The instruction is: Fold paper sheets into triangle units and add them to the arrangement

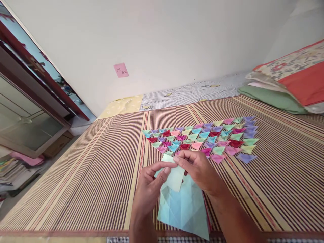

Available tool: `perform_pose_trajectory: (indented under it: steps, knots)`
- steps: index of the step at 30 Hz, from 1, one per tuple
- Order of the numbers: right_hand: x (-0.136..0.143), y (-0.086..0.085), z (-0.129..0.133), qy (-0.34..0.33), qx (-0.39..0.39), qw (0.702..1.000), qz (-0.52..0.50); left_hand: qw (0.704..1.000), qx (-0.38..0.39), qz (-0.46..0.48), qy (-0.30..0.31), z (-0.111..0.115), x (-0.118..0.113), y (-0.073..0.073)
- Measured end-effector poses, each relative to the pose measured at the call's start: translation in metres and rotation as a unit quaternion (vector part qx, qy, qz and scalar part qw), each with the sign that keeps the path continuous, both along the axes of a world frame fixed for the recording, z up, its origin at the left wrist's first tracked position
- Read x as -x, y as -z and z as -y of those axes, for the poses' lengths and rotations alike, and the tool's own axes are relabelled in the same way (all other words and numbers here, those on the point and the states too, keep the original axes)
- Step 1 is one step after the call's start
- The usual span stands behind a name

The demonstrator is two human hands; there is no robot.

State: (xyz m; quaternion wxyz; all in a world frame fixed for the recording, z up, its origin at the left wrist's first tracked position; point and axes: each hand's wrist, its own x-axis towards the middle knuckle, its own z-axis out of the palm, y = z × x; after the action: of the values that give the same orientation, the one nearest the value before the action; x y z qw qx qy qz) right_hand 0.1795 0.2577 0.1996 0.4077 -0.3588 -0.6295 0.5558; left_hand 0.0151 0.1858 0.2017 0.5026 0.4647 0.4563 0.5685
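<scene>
A small pale green piece of paper (174, 180), roughly rectangular, is held up between my two hands. My left hand (153, 180) grips its left side, with the index finger lying across its face. My right hand (194, 167) pinches the upper right edge between thumb and fingers. Beneath them lies a larger stack of light blue-green paper sheets (183, 209) with fold creases, a reddish edge showing at its right side. Just beyond my hands, several rows of small folded paper boats (197, 135) in many colours spread over the mat.
A striped bamboo mat (101, 175) covers the bed. Folded bedding (301, 77) is piled at the far right, by the wall. A pink note (121, 70) is stuck to the white wall. To the left stand a glass-fronted cabinet door (22, 118) and a pile of books (17, 173).
</scene>
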Motion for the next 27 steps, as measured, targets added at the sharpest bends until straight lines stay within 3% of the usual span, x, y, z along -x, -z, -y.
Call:
perform_pose_trajectory:
  steps: [4, 8, 15, 21, 27]
  knots:
    - [0.002, -0.001, 0.001, -0.009, -0.002, 1.000, -0.014, 0.990, 0.061, 0.128, 0.005, -0.005, -0.006, 0.001]
    - [-0.003, -0.005, 0.000, 0.008, -0.045, 0.998, -0.036, 0.980, 0.067, 0.185, -0.006, -0.009, -0.009, -0.002]
    - [-0.020, -0.016, 0.004, -0.059, -0.177, 0.982, -0.026, 0.975, 0.060, 0.215, -0.017, -0.010, -0.007, 0.001]
    - [-0.020, -0.018, 0.007, -0.099, -0.198, 0.975, -0.022, 0.974, 0.057, 0.218, -0.006, -0.010, -0.009, 0.005]
    - [-0.017, -0.019, 0.008, -0.061, -0.193, 0.979, -0.010, 0.978, 0.036, 0.191, 0.076, -0.007, -0.008, 0.005]
